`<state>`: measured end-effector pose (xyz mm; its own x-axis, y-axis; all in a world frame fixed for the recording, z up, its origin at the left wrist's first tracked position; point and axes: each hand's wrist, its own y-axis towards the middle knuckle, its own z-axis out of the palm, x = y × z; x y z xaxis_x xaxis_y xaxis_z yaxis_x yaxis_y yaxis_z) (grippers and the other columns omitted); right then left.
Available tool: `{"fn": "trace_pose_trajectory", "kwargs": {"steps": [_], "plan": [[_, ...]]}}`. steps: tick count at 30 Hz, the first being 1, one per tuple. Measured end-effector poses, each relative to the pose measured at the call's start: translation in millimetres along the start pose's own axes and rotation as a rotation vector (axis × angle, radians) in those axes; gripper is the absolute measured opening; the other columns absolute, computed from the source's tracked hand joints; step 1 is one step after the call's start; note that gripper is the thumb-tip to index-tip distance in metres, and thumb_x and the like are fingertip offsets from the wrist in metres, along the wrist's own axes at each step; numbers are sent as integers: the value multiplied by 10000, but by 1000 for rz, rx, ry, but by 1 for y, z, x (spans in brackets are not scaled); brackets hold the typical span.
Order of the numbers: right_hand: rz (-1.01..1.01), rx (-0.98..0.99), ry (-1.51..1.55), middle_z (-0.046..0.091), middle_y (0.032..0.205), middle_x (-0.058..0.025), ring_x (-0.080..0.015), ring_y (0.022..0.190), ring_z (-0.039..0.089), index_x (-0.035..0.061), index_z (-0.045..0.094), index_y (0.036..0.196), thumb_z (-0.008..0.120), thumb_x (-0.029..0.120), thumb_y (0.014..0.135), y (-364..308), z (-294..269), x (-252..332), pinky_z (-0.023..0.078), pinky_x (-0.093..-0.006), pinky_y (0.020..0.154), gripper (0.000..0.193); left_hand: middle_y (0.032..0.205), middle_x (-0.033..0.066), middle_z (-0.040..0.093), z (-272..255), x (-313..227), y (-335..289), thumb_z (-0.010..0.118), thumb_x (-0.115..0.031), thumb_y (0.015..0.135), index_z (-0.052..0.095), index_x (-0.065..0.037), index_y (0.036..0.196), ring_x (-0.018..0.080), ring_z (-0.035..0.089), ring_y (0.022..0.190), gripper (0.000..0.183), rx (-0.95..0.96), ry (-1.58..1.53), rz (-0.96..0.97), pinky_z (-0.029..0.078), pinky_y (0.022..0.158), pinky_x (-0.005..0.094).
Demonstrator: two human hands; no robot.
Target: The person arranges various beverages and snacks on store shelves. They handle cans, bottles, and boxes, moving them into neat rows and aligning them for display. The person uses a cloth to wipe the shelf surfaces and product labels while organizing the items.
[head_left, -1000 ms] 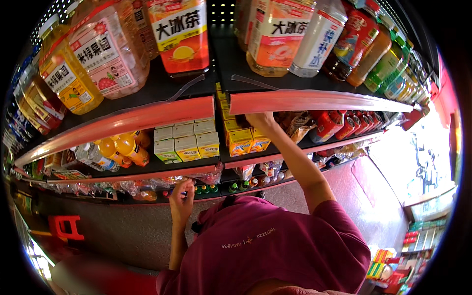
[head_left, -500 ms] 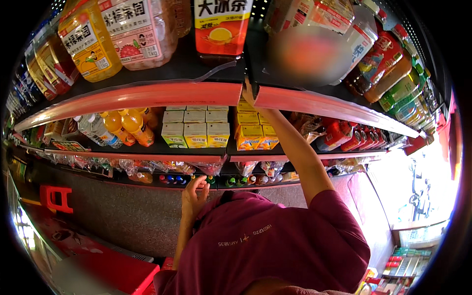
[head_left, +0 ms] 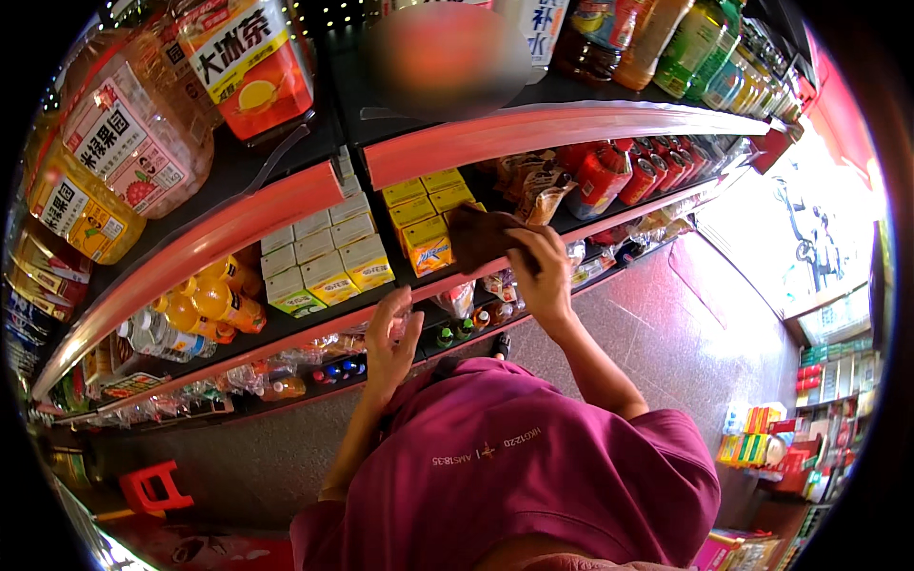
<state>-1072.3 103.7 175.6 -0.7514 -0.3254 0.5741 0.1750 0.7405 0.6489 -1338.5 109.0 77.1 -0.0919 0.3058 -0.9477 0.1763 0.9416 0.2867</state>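
My right hand [head_left: 545,276] grips a dark brown, limp piece that looks like a cloth [head_left: 479,240] at the front of the middle shelf. The cloth covers part of the stacked yellow drink cartons [head_left: 425,244]. My left hand [head_left: 390,333] is raised with its fingers apart and holds nothing. It is nearest to the white-topped drink cartons [head_left: 328,276], which stand in rows left of the yellow ones.
Large drink bottles [head_left: 133,152] fill the upper shelf behind a pink front strip [head_left: 571,128]. Red cans [head_left: 643,176] stand to the right and orange-drink bottles [head_left: 214,300] to the left. A red stool [head_left: 157,490] is on the floor at lower left.
My right hand has come down and back from the gap between the upper shelf strips and now holds the brown cloth. My left hand has risen closer to the shelf. The view has turned.
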Motion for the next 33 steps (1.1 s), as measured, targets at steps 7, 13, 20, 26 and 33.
{"fn": "trace_pose_trajectory", "kwargs": {"steps": [7,13,20,26,33], "plan": [[184,-8,-68,682,1127,-186,-396,1063,647,47,694,1270,660,36,848,-30,-5,-44,521,-436,960,423,1713,238,164,58,37,27,738,-421,981,99,29,1651,343,246,1565,1030,-69,-90,-141,273,1229,507],[91,325,-150,643,1167,-173,-391,1124,615,94,623,1396,667,100,835,-3,47,-96,518,-461,968,563,1656,340,205,72,25,44,769,-466,936,104,120,1613,415,258,1547,1115,-102,97,-83,234,1258,436],[101,499,-243,659,1167,-176,-421,1106,635,84,628,1324,685,147,838,13,71,-112,541,-481,953,493,1588,392,291,72,38,58,819,-414,888,127,125,1604,520,340,1473,1132,-155,456,55,322,1217,496],[96,517,-271,645,1125,-198,-438,1092,622,23,627,1170,667,132,838,14,77,-113,524,-511,942,351,1556,382,355,76,69,77,800,-329,914,130,111,1611,522,412,1423,1062,-210,419,141,369,1182,496],[117,500,-336,657,1112,-188,-421,1058,636,12,644,1107,663,134,841,12,90,-102,535,-497,929,293,1518,362,395,67,79,79,748,-196,952,141,91,1612,496,453,1385,942,-120,246,33,406,1148,497]]}}
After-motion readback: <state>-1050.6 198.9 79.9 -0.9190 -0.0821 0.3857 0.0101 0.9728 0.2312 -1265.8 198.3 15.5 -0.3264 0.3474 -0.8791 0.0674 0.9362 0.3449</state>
